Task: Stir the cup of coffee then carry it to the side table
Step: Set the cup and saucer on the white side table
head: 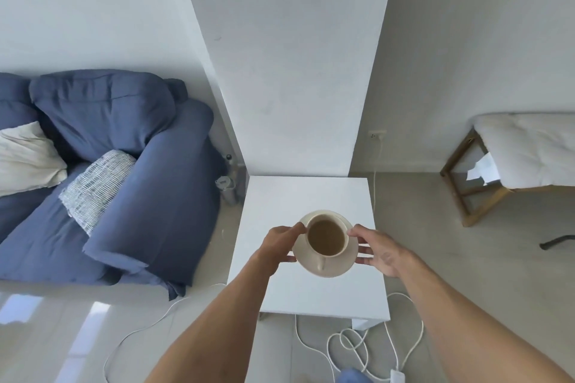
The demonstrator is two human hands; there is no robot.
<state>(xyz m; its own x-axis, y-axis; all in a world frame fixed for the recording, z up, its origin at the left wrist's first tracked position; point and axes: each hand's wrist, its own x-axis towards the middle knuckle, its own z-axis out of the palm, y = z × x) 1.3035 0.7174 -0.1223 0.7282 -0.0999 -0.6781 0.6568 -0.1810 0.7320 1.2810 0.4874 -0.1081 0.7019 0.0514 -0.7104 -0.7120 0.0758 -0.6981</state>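
Note:
A cream cup (pixel 326 237) filled with light brown coffee stands on a cream saucer (pixel 345 261), its handle pointing toward me. Both hands hold the saucer by its edges over the white side table (pixel 305 196). My left hand (pixel 277 247) grips the saucer's left rim, thumb beside the cup. My right hand (pixel 381 250) grips the right rim with fingers spread under it. I cannot tell whether the saucer touches the tabletop. No spoon is visible.
A blue sofa (pixel 149 196) with cushions stands left of the table. A white pillar (pixel 295 71) rises behind it. White cables (pixel 354 342) coil on the floor under the table's near edge. A wooden stool (pixel 466 183) with a white cushion stands at the right.

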